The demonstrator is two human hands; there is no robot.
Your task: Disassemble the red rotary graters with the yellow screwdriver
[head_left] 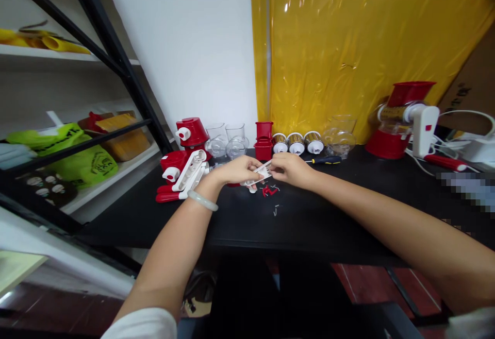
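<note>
My left hand (242,170) is closed around a white plastic part (263,173), long and hollow, held tilted above the black table. At its right end my right hand (289,169) pinches, and whatever sits between those fingertips is too small to make out. Small red plastic pieces (269,190) lie on the table just below the hands, with several screws among them. Nearer the front edge are a couple more screws (276,209). A screwdriver (327,160) with a dark blue and yellow handle rests to the right of my right hand.
White crank handles (191,171) and red grater bodies (192,132) stand at left. Behind are clear plastic housings (235,141), a red chute (264,140) and metal grater drums (296,144). An assembled rotary grater (402,122) stands right, near white cables. A shelf rack (116,55) borders the left.
</note>
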